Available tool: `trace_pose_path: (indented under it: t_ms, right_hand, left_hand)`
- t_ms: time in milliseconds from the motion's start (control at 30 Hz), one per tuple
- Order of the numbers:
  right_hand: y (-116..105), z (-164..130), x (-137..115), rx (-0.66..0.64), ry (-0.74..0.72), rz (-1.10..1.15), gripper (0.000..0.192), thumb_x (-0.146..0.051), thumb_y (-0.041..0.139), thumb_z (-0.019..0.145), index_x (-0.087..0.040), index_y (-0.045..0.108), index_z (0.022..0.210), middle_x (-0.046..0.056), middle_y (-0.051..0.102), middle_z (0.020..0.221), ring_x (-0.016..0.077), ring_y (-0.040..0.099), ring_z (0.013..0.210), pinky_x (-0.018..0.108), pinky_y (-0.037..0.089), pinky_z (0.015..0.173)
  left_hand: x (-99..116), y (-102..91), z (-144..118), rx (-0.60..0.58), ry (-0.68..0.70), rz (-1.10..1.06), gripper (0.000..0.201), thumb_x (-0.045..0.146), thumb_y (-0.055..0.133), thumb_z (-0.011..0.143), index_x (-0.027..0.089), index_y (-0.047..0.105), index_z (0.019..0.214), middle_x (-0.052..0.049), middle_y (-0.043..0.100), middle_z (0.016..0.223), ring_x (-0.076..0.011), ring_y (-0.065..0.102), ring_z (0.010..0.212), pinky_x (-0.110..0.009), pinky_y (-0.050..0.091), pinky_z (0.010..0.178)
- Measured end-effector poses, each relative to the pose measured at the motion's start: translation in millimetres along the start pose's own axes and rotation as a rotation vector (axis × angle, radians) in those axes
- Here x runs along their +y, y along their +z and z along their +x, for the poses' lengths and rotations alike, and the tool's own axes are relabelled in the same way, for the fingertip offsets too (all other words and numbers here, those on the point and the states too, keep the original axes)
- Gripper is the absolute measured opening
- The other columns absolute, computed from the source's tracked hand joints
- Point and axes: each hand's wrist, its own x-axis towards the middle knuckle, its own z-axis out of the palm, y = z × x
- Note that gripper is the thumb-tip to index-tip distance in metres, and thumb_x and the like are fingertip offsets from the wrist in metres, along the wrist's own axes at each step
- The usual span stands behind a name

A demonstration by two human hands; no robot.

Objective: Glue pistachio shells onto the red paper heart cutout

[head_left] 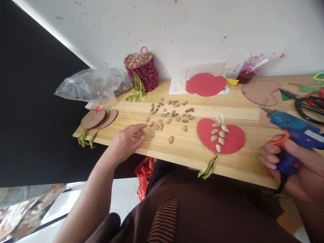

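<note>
In the head view my right hand (301, 165) is wrapped round a blue hot glue gun (296, 135), a finger at its orange trigger and the nozzle pointing left. My left hand (129, 140) hovers over the front of the table, index finger and thumb apart, close to a peanut (152, 134). More unshelled peanuts (173, 113) lie scattered beyond it. Between my hands is a red heart-shaped card (234, 136) with several peanuts arranged in two rows on it. It has a white loop on top and a green-brown tassel (209, 168) hanging over the table edge.
A purple woven basket (146, 76) topped with peanuts stands by the wall, beside a clear plastic bag (88, 82). Tasselled cardboard pieces (93, 118) lie left. Behind are a red cutout (206, 84), a cup (250, 69), a cardboard shape (260, 92) and scissors (303, 108).
</note>
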Motion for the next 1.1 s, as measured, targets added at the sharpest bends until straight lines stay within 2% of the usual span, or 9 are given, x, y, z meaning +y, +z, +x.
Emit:
trace_pose_path:
  t_ms: [100,300,467,533,633,767,867,967,1100]
  right_hand:
    - [-0.8,0.2,-0.3,-0.008,0.001,0.001,0.037,-0.034,0.091,0.049,-0.022,0.065,0.072,-0.001,0.048,0.058,0.0104,0.042,0.050,0.019,0.038,0.038]
    - [-0.8,-3.3,-3.5,-0.011,0.021,-0.016,0.025,-0.034,0.086,0.061,-0.023,0.067,0.071,0.002,0.045,0.064,0.0122,0.042,0.051,0.024,0.031,0.038]
    - [-3.0,-3.4,-2.7,-0.038,0.024,0.002,0.020,-0.033,0.084,0.067,-0.023,0.068,0.072,0.002,0.047,0.065,0.0127,0.045,0.052,0.027,0.031,0.040]
    - [-3.9,-3.9,-2.2,-0.051,0.029,0.026,0.020,-0.033,0.084,0.068,-0.022,0.069,0.075,0.002,0.049,0.064,0.0125,0.047,0.052,0.025,0.033,0.040]
    - [-3.8,-5.7,-2.1,-0.087,0.019,0.059,0.022,-0.030,0.085,0.066,-0.021,0.069,0.078,0.001,0.055,0.064,0.0116,0.050,0.051,0.023,0.037,0.041]
    - [-3.3,-8.1,-2.1,-0.128,-0.012,0.097,0.023,-0.029,0.085,0.067,-0.019,0.069,0.081,0.000,0.060,0.063,0.0113,0.054,0.051,0.020,0.040,0.042]
    - [-4.7,-9.7,-2.1,-0.153,-0.028,0.118,0.023,-0.028,0.083,0.070,-0.019,0.068,0.083,0.000,0.061,0.064,0.0110,0.055,0.051,0.019,0.042,0.042]
    - [-5.9,-10.4,-2.4,-0.171,-0.022,0.133,0.024,-0.029,0.083,0.070,-0.018,0.068,0.085,-0.001,0.062,0.064,0.0106,0.055,0.051,0.019,0.042,0.041]
    - [-5.9,-10.4,-1.4,-0.184,-0.013,0.149,0.023,-0.029,0.083,0.071,-0.018,0.068,0.085,-0.001,0.062,0.065,0.0109,0.056,0.052,0.019,0.044,0.042]
  left_hand:
    - [-0.8,0.7,-0.2,-0.006,-0.020,-0.047,0.039,0.030,0.061,0.089,0.019,0.065,0.127,-0.005,0.073,0.099,-0.0171,0.068,0.086,-0.032,0.055,0.085]
    - [1.4,1.2,0.6,0.000,-0.060,-0.079,0.038,0.029,0.063,0.087,0.017,0.067,0.124,-0.002,0.071,0.091,-0.0140,0.065,0.075,-0.030,0.055,0.079]
    - [10.5,2.0,-1.8,0.030,0.007,-0.080,0.040,0.023,0.064,0.087,0.018,0.065,0.126,-0.002,0.071,0.094,-0.0133,0.066,0.078,-0.029,0.055,0.080]
    - [23.7,4.9,-0.4,0.014,0.075,-0.113,0.041,0.020,0.064,0.087,0.020,0.064,0.128,-0.002,0.070,0.096,-0.0124,0.065,0.080,-0.028,0.055,0.082]
    - [57.4,16.6,9.0,-0.033,0.212,-0.158,0.044,0.014,0.064,0.088,0.023,0.062,0.131,-0.001,0.069,0.097,-0.0113,0.064,0.082,-0.026,0.054,0.083]
    - [113.5,42.4,30.1,-0.128,0.420,-0.184,0.049,0.007,0.061,0.087,0.025,0.059,0.132,0.000,0.068,0.095,-0.0119,0.063,0.084,-0.026,0.052,0.082]
    - [143.7,62.1,43.4,-0.211,0.550,-0.116,0.052,0.005,0.059,0.088,0.024,0.055,0.136,-0.003,0.067,0.103,-0.0150,0.064,0.091,-0.029,0.052,0.086]
    - [156.7,76.5,51.2,-0.262,0.608,-0.041,0.050,0.009,0.058,0.090,0.022,0.053,0.138,-0.005,0.065,0.102,-0.0183,0.064,0.089,-0.033,0.054,0.083]
    - [160.1,85.7,56.8,-0.299,0.630,0.001,0.046,0.009,0.055,0.092,0.019,0.052,0.136,-0.007,0.066,0.102,-0.0208,0.064,0.092,-0.035,0.055,0.084]
